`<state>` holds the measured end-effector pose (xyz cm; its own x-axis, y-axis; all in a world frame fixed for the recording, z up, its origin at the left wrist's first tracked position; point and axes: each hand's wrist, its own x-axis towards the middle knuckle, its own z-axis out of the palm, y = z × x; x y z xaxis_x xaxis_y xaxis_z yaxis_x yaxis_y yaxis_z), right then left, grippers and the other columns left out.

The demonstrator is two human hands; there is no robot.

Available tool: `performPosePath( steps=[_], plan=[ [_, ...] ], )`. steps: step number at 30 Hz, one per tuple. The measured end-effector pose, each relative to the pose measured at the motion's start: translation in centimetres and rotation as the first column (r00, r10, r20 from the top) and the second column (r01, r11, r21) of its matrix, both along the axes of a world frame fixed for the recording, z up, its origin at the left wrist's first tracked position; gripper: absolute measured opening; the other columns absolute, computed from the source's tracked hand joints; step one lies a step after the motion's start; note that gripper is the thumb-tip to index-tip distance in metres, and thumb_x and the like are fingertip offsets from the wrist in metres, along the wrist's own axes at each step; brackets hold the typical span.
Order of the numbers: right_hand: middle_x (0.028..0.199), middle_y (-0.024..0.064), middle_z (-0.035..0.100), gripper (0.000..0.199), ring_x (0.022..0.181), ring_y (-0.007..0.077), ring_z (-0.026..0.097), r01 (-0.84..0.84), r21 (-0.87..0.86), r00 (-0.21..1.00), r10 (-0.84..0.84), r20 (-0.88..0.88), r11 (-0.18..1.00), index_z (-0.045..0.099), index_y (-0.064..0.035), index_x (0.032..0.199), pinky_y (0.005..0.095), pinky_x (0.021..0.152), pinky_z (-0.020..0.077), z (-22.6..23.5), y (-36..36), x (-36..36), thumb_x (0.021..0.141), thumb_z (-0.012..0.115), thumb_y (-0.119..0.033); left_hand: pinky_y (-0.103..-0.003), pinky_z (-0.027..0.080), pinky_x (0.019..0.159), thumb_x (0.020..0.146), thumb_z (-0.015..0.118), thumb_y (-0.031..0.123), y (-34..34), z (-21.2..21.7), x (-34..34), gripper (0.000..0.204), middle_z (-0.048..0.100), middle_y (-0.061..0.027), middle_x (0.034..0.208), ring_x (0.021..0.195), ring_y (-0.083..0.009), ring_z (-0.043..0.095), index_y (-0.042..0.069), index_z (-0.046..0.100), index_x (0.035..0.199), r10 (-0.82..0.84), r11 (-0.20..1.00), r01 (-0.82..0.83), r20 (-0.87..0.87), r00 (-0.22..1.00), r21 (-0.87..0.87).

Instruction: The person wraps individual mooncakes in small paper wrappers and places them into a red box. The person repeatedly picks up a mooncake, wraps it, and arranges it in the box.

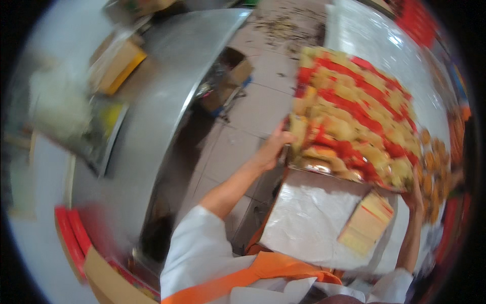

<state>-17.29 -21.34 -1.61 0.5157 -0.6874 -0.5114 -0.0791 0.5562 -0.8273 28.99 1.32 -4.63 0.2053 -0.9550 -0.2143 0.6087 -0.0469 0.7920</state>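
- Tray of yellow-and-red wrapped pieces, held up between both hands above a paper-covered table; its long axis runs from the near-left corner, up and away to the far right.
- Left hand grips the tray's near-left edge, thumb over the rim and fingers under it (clamped on the tray, as far as the blur allows).
- Right hand sits under the tray's near-right corner; it appears to bear the tray from below, but whether its fingers are curled on the rim cannot be told, since the tray hides most of it.
- From the left hand, the tray spreads rightward and away; from the right hand, it lies above and to the left. Both hands are at the near short side, so neither is clearly the nearer.
- Just below the right hand and slightly left of it, a small pale box with a red stripe lies on the table's paper.
- Far to the left of the left hand, across a strip of tiled floor, runs a steel counter.
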Motion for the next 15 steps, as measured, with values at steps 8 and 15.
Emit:
performPosePath(
  steps=[8, 15],
  plan=[
    [0.147, 0.0039, 0.039, 0.065, 0.129, 0.0199, 0.043, -0.009, -0.173, 0.995, -0.009, -0.102, 0.985, 0.027, -0.0141, 0.149, 0.0384, 0.105, 0.0373, 0.4, 3.0, 2.3, 0.099, 0.036, -0.054, -0.036, 0.050, 0.089, 0.082, 0.054, 0.033, -1.2, 1.0, -0.8, 0.046, 0.062, -0.0084, 0.112, 0.101, -0.0216, 0.062, 0.003, 0.056, 0.117, 0.190, 0.968, -0.180, -0.045, 0.981, 0.172],
    [0.133, 0.0107, 0.053, 0.058, 0.116, 0.0215, 0.056, 0.175, -0.026, 0.980, -0.172, 0.096, 0.984, 0.039, -0.0064, 0.141, 0.0363, 0.092, 0.0503, -0.5, 2.2, 2.0, 0.096, 0.048, -0.043, -0.042, 0.048, 0.097, 0.081, 0.053, 0.030, -0.4, 1.2, -0.1, 0.061, 0.051, -0.0131, 0.129, 0.115, -0.0277, 0.055, 0.007, 0.039, 0.135, 0.123, 0.987, -0.115, -0.075, 0.990, 0.111]
  ],
)
